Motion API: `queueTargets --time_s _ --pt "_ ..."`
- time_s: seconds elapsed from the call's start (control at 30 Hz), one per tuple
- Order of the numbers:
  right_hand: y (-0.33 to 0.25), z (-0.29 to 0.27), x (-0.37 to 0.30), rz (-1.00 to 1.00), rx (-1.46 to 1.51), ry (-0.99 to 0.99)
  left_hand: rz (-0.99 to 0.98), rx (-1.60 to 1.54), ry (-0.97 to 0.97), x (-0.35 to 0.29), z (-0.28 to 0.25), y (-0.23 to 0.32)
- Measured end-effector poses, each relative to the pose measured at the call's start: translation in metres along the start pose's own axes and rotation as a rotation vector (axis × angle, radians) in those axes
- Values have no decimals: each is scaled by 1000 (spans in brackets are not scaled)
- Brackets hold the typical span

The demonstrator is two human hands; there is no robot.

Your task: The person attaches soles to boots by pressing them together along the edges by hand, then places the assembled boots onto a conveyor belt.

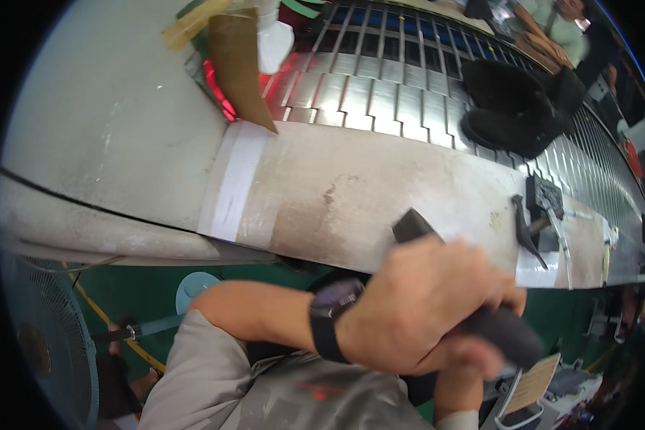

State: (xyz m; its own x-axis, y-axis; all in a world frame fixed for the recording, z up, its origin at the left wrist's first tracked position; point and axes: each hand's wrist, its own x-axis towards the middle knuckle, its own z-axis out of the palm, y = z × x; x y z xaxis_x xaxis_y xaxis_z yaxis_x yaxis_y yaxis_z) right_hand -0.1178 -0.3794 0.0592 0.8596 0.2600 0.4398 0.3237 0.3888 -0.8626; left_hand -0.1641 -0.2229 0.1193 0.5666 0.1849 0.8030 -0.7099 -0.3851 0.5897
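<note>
My left hand (423, 304), with a black watch (333, 304) on its wrist, is closed round a dark, rounded thing (505, 333) just off the bench's near edge. It may be a shoe or boot, but my hands cover much of it and motion blurs it. A dark, square-ended part (414, 226) juts out beyond my knuckles; whether it belongs to the same thing I cannot tell. My right hand (474, 358) comes up from below, largely hidden, with blurred fingertips pressed on the dark thing's underside. A pair of black boots (509, 104) rests on the slatted metal conveyor (380, 97).
The stained pale bench top (365, 168) runs along the conveyor. A black block (543, 192) and a thin dark tool (527, 233) lie at its right. A brown flap (236, 68) hangs beside red light. A fan (46, 351) stands left; another person (559, 36) is across.
</note>
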Motion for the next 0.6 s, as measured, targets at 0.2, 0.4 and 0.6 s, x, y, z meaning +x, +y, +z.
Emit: queueTargets --time_s 0.2,0.4,0.6 --pt "65 -9 101 61 -336 -104 -892 -249 5 99 -26 -142" --pt "106 -65 77 213 -420 -52 -902 821 -152 78 -127 -351" --pt "92 -51 90 173 -625 -149 -948 1619 -70 151 -272 -468"
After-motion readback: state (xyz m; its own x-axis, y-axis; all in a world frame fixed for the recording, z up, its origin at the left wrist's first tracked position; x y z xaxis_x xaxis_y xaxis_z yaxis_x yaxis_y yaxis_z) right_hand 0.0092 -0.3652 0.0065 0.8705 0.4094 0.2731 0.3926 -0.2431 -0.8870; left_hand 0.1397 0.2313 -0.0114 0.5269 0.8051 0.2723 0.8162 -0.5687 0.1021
